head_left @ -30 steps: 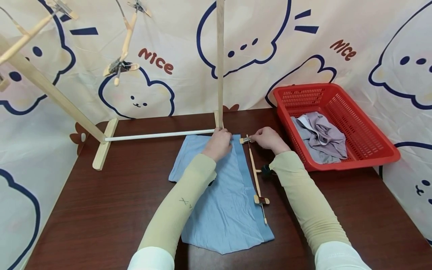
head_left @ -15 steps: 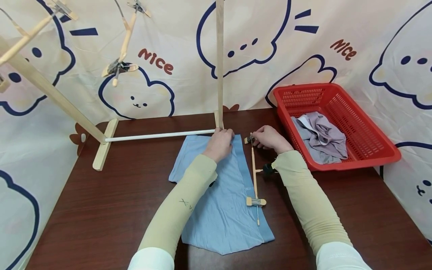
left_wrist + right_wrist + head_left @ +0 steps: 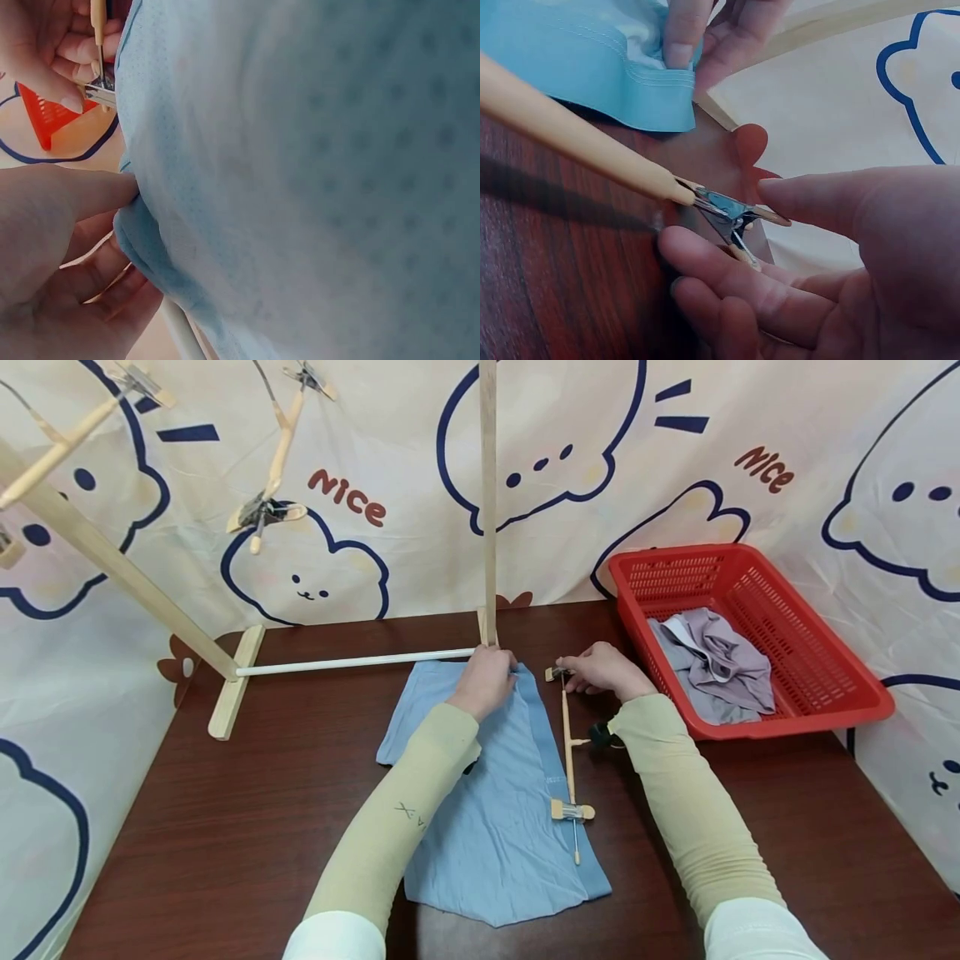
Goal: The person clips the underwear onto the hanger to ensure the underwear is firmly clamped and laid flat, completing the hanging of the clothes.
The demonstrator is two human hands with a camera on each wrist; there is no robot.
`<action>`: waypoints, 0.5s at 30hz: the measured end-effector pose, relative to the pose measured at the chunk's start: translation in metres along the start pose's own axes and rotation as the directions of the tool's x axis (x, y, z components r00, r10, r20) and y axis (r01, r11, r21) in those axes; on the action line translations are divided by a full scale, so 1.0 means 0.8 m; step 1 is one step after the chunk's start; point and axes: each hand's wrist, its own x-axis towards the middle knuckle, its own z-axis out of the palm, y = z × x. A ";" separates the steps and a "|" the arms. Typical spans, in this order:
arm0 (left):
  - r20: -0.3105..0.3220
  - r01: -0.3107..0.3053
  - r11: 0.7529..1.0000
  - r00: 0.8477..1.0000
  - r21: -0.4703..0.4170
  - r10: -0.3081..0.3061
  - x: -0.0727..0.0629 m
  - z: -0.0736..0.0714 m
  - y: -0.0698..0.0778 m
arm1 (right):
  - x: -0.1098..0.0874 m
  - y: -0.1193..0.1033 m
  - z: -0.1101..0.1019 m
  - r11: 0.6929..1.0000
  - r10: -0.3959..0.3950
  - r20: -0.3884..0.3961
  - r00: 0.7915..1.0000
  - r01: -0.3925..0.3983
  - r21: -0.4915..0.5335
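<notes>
A light blue garment [image 3: 502, 827] with a stitched band along its right side lies on the dark wooden table. My left hand [image 3: 486, 681] pinches its far edge between thumb and fingers; the left wrist view shows cloth bunched there. To the right, my right hand [image 3: 603, 670] pinches the far clip [image 3: 731, 212] of a beige clip hanger [image 3: 567, 735] between thumb and index finger. That clip is just apart from the garment's far right corner. The hanger's near clip [image 3: 572, 811] lies over the band. Its hook is partly hidden by the right wrist.
A red plastic basket [image 3: 810, 727] holding crumpled grey and mauve cloth [image 3: 723, 660] stands at the right. Behind the left hand are a wooden post [image 3: 489, 510] and a white rod [image 3: 360, 661]. More clip hangers [image 3: 281, 452] hang at upper left.
The right hand has shifted slightly right with the far clip, away from the garment's edge. The hanger has rolled, and its near clip has swung slightly left. The left hand stays put.
</notes>
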 end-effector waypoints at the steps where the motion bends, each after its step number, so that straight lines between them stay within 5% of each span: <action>1: -0.008 -0.007 1.000 1.000 -0.001 0.007 -0.001 0.000 0.000 | 0.000 0.000 0.000 1.000 -0.002 0.005 1.000 0.002 -0.008; 11: -0.128 -0.057 0.991 0.991 -0.121 0.042 -0.004 -0.004 0.001 | 0.002 0.001 0.000 0.993 0.025 0.048 0.999 -0.030 0.113; 15: -0.118 -0.031 0.981 0.993 -0.194 0.008 -0.007 -0.005 0.002 | 0.001 -0.001 0.000 0.988 0.027 0.067 0.997 -0.036 0.148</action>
